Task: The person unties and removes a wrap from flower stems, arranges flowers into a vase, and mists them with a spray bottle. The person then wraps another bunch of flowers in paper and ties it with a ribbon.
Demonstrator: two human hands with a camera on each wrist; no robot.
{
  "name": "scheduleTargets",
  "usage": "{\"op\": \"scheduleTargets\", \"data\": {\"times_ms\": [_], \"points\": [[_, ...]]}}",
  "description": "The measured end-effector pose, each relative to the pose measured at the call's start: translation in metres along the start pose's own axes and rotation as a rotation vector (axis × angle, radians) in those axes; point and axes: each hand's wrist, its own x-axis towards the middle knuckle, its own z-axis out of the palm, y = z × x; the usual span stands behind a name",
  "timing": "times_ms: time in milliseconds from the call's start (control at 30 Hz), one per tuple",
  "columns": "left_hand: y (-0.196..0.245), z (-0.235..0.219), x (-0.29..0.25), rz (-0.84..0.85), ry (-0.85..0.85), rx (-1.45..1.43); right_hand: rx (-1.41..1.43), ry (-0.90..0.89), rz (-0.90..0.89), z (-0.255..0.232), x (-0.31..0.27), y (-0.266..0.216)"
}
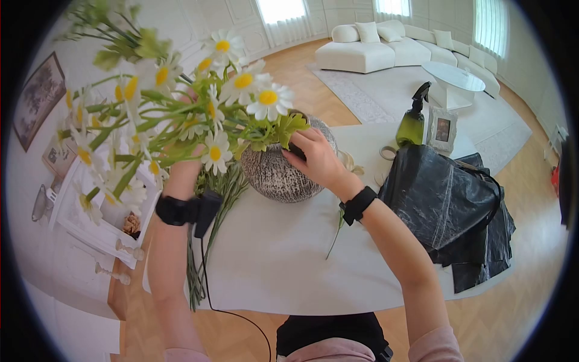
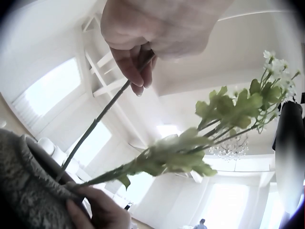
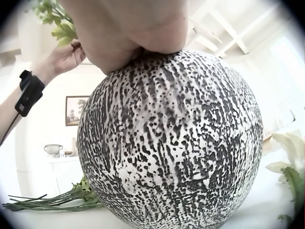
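A round black-and-white textured vase (image 1: 282,175) stands on the white table, its mouth partly covered by leaves. My right hand (image 1: 319,158) grips the vase's rim, right beside a leafy stem (image 2: 112,175) leaning out of the mouth. In the left wrist view, the thumb and fingers of my left hand (image 2: 152,33) pinch a long thin flower stem (image 2: 97,119). That stem slants down, its lower end at the vase's opening. White daisies (image 1: 268,102) with yellow centres fill the upper left of the head view and hide most of the left hand there.
More cut green stems (image 1: 220,211) lie left of the vase. On the right are a crumpled black plastic sheet (image 1: 443,193), a green spray bottle (image 1: 411,123), a photo frame (image 1: 442,130) and a tape roll (image 1: 388,153). A single stem (image 1: 335,236) with a pale flower lies nearby.
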Motion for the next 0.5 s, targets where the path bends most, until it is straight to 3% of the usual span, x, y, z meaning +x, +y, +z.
{"op": "scheduleTargets", "data": {"times_ms": [33, 100, 167, 267, 367, 433, 500], "points": [[-0.02, -0.004, -0.005, -0.048, -0.017, 0.257, 0.003, -0.012, 0.011, -0.001, 0.0, -0.001], [-0.14, -0.082, -0.031, -0.123, -0.004, 0.577, -0.009, -0.01, 0.008, -0.003, -0.001, -0.002], [-0.07, -0.002, -0.042, 0.021, -0.166, 1.222, -0.019, -0.002, -0.002, -0.002, 0.001, -0.001], [-0.061, 0.038, -0.044, 0.048, -0.065, 1.022, -0.008, 0.03, -0.029, 0.0, 0.0, 0.0], [-0.067, 0.047, -0.049, 0.037, -0.058, 0.93, -0.014, 0.046, -0.052, -0.001, 0.0, -0.001], [-0.067, 0.051, -0.048, -0.035, -0.11, 1.045, -0.023, 0.028, -0.033, -0.002, 0.001, -0.002], [-0.073, 0.053, -0.049, 0.177, -0.144, 1.143, -0.029, 0.007, -0.012, -0.002, 0.0, -0.005]]}}
